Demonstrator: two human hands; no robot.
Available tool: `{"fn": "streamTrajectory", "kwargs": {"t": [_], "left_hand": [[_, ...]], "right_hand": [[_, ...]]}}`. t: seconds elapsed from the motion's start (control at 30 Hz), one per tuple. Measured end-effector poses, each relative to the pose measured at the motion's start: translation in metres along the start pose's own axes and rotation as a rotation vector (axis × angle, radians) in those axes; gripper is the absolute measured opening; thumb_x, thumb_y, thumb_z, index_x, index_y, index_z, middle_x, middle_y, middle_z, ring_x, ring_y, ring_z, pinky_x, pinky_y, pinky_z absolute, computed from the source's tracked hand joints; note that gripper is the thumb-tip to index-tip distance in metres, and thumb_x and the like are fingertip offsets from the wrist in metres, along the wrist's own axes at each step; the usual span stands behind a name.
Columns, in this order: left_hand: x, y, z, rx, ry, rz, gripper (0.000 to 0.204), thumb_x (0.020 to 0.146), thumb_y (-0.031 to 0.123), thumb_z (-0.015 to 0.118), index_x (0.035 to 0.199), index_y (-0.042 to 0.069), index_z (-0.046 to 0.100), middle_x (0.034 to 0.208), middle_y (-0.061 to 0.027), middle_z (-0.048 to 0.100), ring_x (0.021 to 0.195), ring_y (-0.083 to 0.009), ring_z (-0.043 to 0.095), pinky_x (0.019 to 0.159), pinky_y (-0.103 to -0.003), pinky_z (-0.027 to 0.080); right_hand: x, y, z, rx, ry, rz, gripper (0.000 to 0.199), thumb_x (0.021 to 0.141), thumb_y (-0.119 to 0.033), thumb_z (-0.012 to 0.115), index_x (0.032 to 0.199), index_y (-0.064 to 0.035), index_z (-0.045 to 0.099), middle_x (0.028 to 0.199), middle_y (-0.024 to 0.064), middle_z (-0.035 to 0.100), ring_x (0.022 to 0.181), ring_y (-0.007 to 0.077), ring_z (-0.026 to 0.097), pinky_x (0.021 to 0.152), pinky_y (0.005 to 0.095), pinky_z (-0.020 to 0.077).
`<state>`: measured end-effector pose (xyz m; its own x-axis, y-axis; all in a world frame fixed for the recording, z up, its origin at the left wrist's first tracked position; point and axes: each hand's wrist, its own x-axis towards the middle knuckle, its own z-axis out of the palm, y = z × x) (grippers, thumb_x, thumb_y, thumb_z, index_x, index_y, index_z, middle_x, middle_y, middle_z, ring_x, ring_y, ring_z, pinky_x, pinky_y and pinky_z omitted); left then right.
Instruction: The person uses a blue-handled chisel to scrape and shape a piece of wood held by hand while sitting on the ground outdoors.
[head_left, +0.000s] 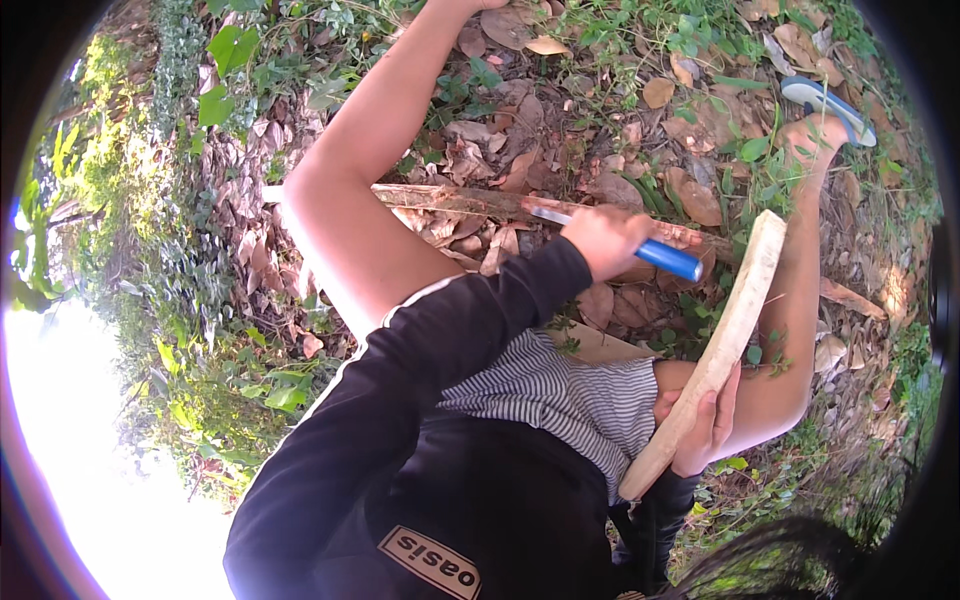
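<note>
While the person sits on leaf-strewn ground, the left hand [603,240] is clenched round a blue-handled knife [668,259], its blade pointing out over a brown branch [450,200] lying among the leaves. The right hand [703,428] grasps a pale, bare stick [735,325] near its lower end, tilted up beside the bent knee. Knife and stick are apart. Judged step: between cuts on the stick. A further cut calls for a blade angled clear of the leg.
</note>
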<state>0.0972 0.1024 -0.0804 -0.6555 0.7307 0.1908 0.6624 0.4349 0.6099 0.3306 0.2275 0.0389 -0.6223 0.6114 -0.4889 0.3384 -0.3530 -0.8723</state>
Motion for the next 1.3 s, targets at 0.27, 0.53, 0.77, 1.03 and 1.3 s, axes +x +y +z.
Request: {"fn": "streamTrajectory", "kwargs": {"t": [0.27, 0.53, 0.77, 1.03, 1.3], "left_hand": [[-0.006, -0.008, 0.016, -0.037, 0.002, 0.003, 0.023, 0.070, 0.020, 0.073, 0.090, 0.013, 0.063, 0.068, -0.0079, 0.063, 0.064, -0.0294, 0.066, 0.056, -0.042, 0.053], [0.001, -0.009, 0.011, -0.015, -0.036, -0.008, 0.018, 0.071, 0.018, 0.068, 0.084, 0.011, 0.057, 0.067, -0.0092, 0.063, 0.064, -0.0307, 0.066, 0.053, -0.044, 0.053], [0.004, -0.008, 0.013, -0.001, -0.077, 0.018, 0.017, 0.075, 0.020, 0.066, 0.087, 0.011, 0.059, 0.068, -0.0096, 0.064, 0.064, -0.0312, 0.067, 0.053, -0.046, 0.053], [-0.001, -0.013, 0.014, 0.059, -0.138, 0.004, 0.027, 0.068, 0.016, 0.068, 0.093, 0.012, 0.058, 0.076, -0.0084, 0.065, 0.070, -0.0310, 0.067, 0.058, -0.045, 0.054], [-0.010, -0.015, 0.015, 0.186, -0.198, 0.017, 0.020, 0.077, 0.020, 0.065, 0.094, 0.011, 0.061, 0.075, -0.0088, 0.066, 0.072, -0.0297, 0.068, 0.059, -0.044, 0.055]], "right_hand": [[-0.011, 0.003, 0.011, -0.152, 0.032, -0.062, 0.063, 0.099, -0.023, 0.046, 0.153, 0.0003, 0.021, 0.097, 0.0191, 0.064, 0.064, 0.0200, 0.064, 0.053, 0.0275, 0.0522], [-0.025, 0.011, 0.008, -0.281, 0.023, -0.154, 0.061, 0.100, -0.018, 0.042, 0.153, 0.0015, 0.019, 0.095, 0.0196, 0.062, 0.064, 0.0211, 0.062, 0.055, 0.0281, 0.0502], [-0.025, 0.016, 0.006, -0.222, 0.067, -0.180, 0.057, 0.100, -0.015, 0.041, 0.152, 0.0014, 0.024, 0.093, 0.0157, 0.063, 0.062, 0.0156, 0.060, 0.056, 0.0249, 0.0494], [-0.011, 0.012, 0.004, -0.455, 0.061, -0.354, 0.056, 0.098, -0.012, 0.045, 0.149, 0.0045, 0.028, 0.097, 0.0171, 0.066, 0.063, 0.0154, 0.061, 0.057, 0.0255, 0.0509], [-0.016, 0.007, -0.005, -0.560, -0.050, -0.127, 0.053, 0.096, -0.011, 0.051, 0.144, 0.0069, 0.038, 0.115, 0.0198, 0.062, 0.101, 0.0233, 0.061, 0.088, 0.0329, 0.0474]]}}
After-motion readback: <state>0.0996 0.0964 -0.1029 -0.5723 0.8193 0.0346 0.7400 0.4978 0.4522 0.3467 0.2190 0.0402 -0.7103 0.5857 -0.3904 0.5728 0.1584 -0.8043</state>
